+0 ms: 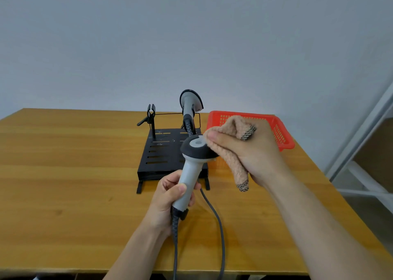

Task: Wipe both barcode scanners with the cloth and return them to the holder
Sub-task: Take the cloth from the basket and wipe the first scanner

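My left hand [170,196] grips the grey handle of a barcode scanner [192,162], held upright above the table with its dark head on top. My right hand [246,152] holds a beige fluffy cloth [231,150] pressed against the right side of that head. A second scanner [190,103] stands upright in the right clip of the black holder [159,154] behind. The holder's left clip [150,113] is empty. Two grey cables [214,222] run down from the scanners past the table's front edge.
A red plastic basket [282,135] sits on the wooden table [74,173] to the right of the holder, partly behind my right hand. A white shelf frame [365,152] stands off the table's right side. A plain wall rises behind the table.
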